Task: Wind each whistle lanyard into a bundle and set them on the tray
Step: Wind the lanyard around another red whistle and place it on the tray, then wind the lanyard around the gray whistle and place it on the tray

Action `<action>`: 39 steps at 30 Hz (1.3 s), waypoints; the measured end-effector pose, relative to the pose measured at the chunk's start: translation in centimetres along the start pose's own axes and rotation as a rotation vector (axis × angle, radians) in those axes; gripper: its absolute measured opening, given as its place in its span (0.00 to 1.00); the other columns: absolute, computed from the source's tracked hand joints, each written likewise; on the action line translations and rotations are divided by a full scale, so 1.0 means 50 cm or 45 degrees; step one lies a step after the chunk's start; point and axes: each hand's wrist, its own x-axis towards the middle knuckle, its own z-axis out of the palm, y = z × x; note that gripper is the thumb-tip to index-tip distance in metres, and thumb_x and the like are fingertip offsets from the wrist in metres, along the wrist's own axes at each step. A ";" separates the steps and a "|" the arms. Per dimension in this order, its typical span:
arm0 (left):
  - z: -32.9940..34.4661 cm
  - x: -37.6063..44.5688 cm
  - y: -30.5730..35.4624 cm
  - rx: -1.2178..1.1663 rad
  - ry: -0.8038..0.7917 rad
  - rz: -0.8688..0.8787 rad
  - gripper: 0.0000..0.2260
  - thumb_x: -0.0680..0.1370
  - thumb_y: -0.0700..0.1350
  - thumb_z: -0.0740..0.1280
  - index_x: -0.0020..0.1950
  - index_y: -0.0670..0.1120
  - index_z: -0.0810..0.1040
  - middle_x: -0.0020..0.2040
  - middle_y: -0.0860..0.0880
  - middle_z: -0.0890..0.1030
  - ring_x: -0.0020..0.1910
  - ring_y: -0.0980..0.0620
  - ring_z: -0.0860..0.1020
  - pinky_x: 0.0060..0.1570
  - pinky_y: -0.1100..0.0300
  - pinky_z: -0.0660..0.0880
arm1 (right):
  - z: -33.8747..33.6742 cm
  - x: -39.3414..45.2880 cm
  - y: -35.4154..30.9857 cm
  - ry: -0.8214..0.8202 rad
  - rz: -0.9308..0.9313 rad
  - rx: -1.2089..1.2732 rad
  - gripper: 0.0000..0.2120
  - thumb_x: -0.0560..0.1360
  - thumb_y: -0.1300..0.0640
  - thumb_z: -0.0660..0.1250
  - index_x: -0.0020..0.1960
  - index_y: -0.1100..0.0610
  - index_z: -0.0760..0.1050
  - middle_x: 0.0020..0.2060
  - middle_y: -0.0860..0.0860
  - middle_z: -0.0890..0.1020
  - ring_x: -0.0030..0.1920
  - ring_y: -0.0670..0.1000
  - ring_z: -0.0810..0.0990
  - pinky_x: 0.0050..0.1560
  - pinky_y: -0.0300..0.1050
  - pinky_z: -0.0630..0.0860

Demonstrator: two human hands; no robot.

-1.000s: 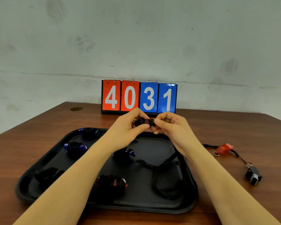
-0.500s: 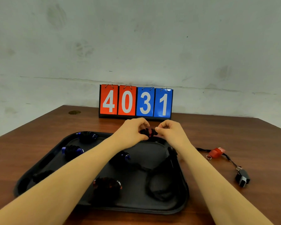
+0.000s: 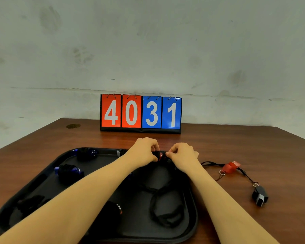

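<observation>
Whistle lanyard [image 3: 161, 156], red whistle at its core, pinched from both sides over the far edge of the tray [image 3: 192, 224]: left hand [image 3: 144, 149] curled round the left end of the half-made bundle, right hand [image 3: 181, 153] nipping the black cord against it with thumb and fingertips. Below the hands, a long loose tail [image 3: 165, 208] of the same cord, sprawled in loops on the right half of the tray, not yet taken up. Judged mid-wind, then, with a good deal of cord left. Next move likely: right hand down the cord for fresh slack and another turn round the whistle, left grip kept tight against unravelling. Further out, finished bundles on the tray's left half, among them a blue one [image 3: 68, 171]. On the table [image 3: 253, 147] to the right, a red whistle [image 3: 230, 167] and a black whistle [image 3: 260, 195], cords unwound, awaiting their turn. Scoreboard [image 3: 141, 112] at the back reading 4031.
</observation>
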 end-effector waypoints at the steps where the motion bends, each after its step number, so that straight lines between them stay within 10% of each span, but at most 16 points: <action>1: 0.001 0.002 0.000 0.007 -0.004 -0.005 0.14 0.71 0.42 0.72 0.55 0.46 0.77 0.55 0.48 0.77 0.51 0.53 0.74 0.49 0.63 0.71 | 0.000 0.000 -0.001 0.008 -0.013 -0.024 0.06 0.76 0.51 0.64 0.42 0.50 0.75 0.48 0.49 0.80 0.56 0.53 0.72 0.52 0.47 0.59; 11: -0.018 -0.013 0.007 -0.012 -0.075 -0.032 0.22 0.71 0.43 0.72 0.64 0.46 0.71 0.62 0.48 0.74 0.59 0.50 0.73 0.55 0.61 0.70 | -0.013 -0.022 -0.011 0.091 -0.110 -0.084 0.06 0.78 0.53 0.61 0.51 0.50 0.76 0.49 0.47 0.79 0.53 0.49 0.75 0.58 0.48 0.60; 22: -0.036 -0.089 0.039 -0.218 0.018 -0.010 0.09 0.75 0.46 0.68 0.54 0.48 0.75 0.48 0.52 0.78 0.43 0.58 0.75 0.39 0.69 0.69 | -0.066 -0.084 -0.013 0.034 -0.180 0.128 0.07 0.77 0.60 0.61 0.46 0.55 0.78 0.47 0.51 0.81 0.46 0.48 0.77 0.50 0.43 0.73; 26: -0.014 -0.111 0.075 -0.219 -0.025 0.019 0.07 0.75 0.46 0.67 0.52 0.47 0.78 0.49 0.50 0.80 0.46 0.55 0.78 0.48 0.64 0.74 | -0.085 -0.116 0.038 0.048 -0.214 0.096 0.12 0.78 0.64 0.56 0.50 0.55 0.77 0.50 0.50 0.78 0.43 0.48 0.77 0.41 0.35 0.70; 39: 0.058 -0.099 0.169 0.021 -0.111 0.059 0.18 0.76 0.48 0.65 0.64 0.45 0.73 0.61 0.45 0.72 0.58 0.47 0.73 0.59 0.53 0.72 | -0.113 -0.144 0.116 -0.105 -0.157 -0.316 0.14 0.74 0.55 0.66 0.57 0.56 0.68 0.55 0.53 0.73 0.55 0.53 0.73 0.55 0.46 0.73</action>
